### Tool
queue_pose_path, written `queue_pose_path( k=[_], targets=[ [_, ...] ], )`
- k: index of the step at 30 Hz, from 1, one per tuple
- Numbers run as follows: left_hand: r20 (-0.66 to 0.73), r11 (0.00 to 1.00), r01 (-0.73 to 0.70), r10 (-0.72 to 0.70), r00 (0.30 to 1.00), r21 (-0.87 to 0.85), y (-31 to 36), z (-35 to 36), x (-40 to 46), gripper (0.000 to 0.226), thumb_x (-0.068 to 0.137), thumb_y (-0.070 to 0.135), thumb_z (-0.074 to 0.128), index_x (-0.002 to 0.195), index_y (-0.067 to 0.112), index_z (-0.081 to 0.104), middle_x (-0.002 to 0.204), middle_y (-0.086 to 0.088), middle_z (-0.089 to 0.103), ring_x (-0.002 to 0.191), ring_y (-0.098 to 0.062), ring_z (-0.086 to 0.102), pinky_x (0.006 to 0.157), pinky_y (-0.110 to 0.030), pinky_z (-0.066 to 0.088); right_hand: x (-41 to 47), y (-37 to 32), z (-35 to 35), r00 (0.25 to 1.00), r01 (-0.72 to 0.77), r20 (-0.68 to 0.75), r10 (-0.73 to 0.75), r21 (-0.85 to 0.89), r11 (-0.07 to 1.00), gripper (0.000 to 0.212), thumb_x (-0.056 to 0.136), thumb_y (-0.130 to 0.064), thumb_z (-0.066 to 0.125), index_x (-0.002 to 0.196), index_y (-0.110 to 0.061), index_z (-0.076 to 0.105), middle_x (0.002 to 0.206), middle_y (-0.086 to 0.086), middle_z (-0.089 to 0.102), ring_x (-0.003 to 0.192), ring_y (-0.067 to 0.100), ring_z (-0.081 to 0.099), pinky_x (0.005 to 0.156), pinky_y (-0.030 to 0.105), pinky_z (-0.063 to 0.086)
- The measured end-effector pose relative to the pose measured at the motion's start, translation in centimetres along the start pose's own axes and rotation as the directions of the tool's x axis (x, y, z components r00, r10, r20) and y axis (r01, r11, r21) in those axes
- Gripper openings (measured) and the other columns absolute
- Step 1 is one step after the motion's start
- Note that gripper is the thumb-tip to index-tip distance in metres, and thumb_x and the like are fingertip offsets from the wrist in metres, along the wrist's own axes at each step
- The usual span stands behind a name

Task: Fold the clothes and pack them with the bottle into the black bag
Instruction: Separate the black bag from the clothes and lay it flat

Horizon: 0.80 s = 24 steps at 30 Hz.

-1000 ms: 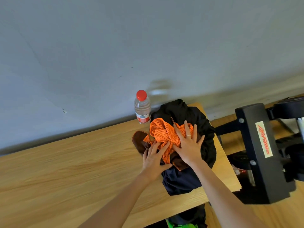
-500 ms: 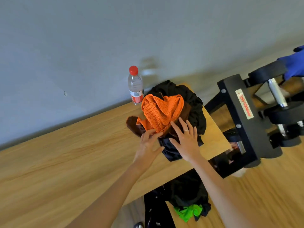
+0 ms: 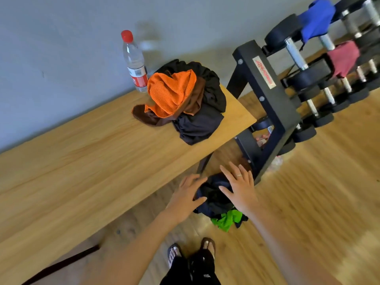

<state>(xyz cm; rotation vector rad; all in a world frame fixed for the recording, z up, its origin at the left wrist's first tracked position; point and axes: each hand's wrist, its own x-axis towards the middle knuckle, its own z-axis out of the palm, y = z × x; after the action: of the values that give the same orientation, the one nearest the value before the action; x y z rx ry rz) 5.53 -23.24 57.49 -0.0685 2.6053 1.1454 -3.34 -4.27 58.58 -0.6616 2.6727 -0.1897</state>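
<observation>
Below the table's [image 3: 102, 171] edge, a dark heap of clothes [image 3: 216, 199] with a green scrap lies between the left hand [image 3: 186, 197] and right hand [image 3: 239, 187], fingers spread wide.

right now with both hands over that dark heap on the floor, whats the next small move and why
Probably lower both hands and take hold of the dark heap by the table. The left hand and right hand are spread open on either side of it, gripping nothing, while the clothes pile and the bottle sit untouched on top. Whether the heap is the bag is unclear.
</observation>
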Motion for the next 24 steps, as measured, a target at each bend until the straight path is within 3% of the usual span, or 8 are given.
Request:
queue_pose_path(
  k=[3, 6, 11, 15, 20, 24],
  targets=[
    [0.075, 0.999, 0.013, -0.017, 0.997, 0.051, -1.5, 4.1, 0.3, 0.063, 0.093, 0.037, 0.054, 0.148, 0.036, 0.022, 0.151, 0.010, 0.019, 0.141, -0.009, 0.013, 0.110, -0.028, 0.028, -1.8, 2.9, 3.3, 0.996, -0.061, 0.060, 0.063, -0.023, 0.998, 0.065, 0.096, -0.051, 0.040, 0.150, -0.037, 0.006, 0.160, -0.001, 0.003, 0.146, 0.028, -0.001, 0.118, 0.046, 0.000],
    [0.148, 0.984, 0.025, -0.052, 0.988, 0.179, -4.1, 9.2, 1.6, 0.066, 0.093, 0.038, 0.054, 0.149, 0.034, 0.019, 0.152, 0.005, 0.019, 0.142, -0.013, 0.012, 0.106, -0.026, 0.022, -2.6, 6.4, 8.4, 0.986, -0.088, 0.135, 0.093, -0.044, 0.995, 0.067, 0.096, -0.052, 0.040, 0.149, -0.037, 0.002, 0.159, -0.001, -0.002, 0.146, 0.030, -0.003, 0.117, 0.046, -0.001],
    [0.275, 0.934, -0.024, -0.080, 0.958, 0.355, -9.6, 18.0, 4.9, 0.071, 0.093, 0.043, 0.050, 0.150, 0.035, 0.008, 0.158, 0.002, 0.008, 0.145, -0.019, 0.002, 0.114, -0.039, 0.020, -1.9, 12.5, 19.2, 0.962, -0.108, 0.241, 0.125, -0.083, 0.991, 0.071, 0.094, -0.055, 0.040, 0.148, -0.040, -0.003, 0.159, -0.003, -0.006, 0.146, 0.030, -0.005, 0.117, 0.048, -0.001],
    [0.333, 0.892, -0.092, -0.069, 0.940, 0.443, -16.0, 26.0, 8.9, 0.074, 0.094, 0.042, 0.050, 0.150, 0.037, 0.001, 0.159, 0.003, -0.004, 0.146, -0.020, -0.010, 0.115, -0.046, 0.018, -0.1, 17.5, 29.3, 0.961, -0.118, 0.242, 0.137, -0.095, 0.989, 0.078, 0.090, -0.059, 0.045, 0.148, -0.040, -0.004, 0.159, -0.001, -0.005, 0.146, 0.030, -0.005, 0.116, 0.049, 0.000],
    [0.363, 0.813, -0.208, -0.004, 0.932, 0.543, -25.3, 35.5, 15.8, 0.078, 0.093, 0.044, 0.051, 0.149, 0.036, -0.002, 0.159, -0.001, -0.006, 0.145, -0.024, -0.013, 0.113, -0.051, 0.021, 3.2, 23.5, 42.5, 0.964, -0.190, 0.183, 0.194, -0.038, 0.981, 0.087, 0.085, -0.061, 0.051, 0.149, -0.037, -0.004, 0.160, 0.003, -0.003, 0.146, 0.033, -0.006, 0.115, 0.054, -0.003],
    [0.377, 0.773, -0.294, 0.077, 0.923, 0.562, -29.6, 41.4, 20.5, 0.081, 0.090, 0.053, 0.051, 0.149, 0.036, -0.001, 0.159, 0.001, -0.005, 0.145, -0.023, -0.014, 0.114, -0.057, 0.011, 6.0, 26.9, 52.3, 0.948, -0.293, 0.143, 0.285, 0.042, 0.955, 0.099, 0.081, -0.067, 0.052, 0.147, -0.035, -0.014, 0.159, 0.000, -0.010, 0.145, 0.031, -0.011, 0.114, 0.057, -0.002]
  ],
)
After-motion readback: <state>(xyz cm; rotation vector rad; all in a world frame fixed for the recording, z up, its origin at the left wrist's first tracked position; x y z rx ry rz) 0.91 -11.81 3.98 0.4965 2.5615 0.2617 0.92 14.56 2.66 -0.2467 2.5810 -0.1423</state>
